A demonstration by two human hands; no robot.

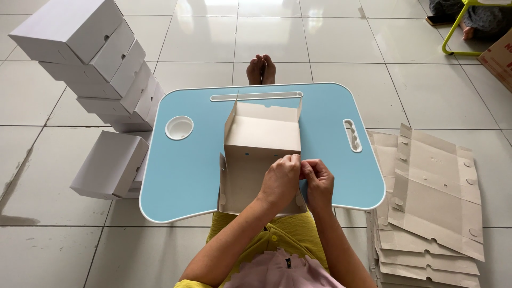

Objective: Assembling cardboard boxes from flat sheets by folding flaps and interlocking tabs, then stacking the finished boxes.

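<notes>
A half-folded beige cardboard box stands open on the blue lap table, its walls up at the far side and its near flaps lying flat. My left hand rests on the near right part of the box, fingers curled over the wall's edge. Beside it, my right hand pinches the same right corner flap. Both hands touch each other at the fingertips.
Finished white boxes are stacked on the floor at the left, another one lower down. A pile of flat cardboard blanks lies on the floor at the right. My feet show beyond the table. A yellow-green frame stands far right.
</notes>
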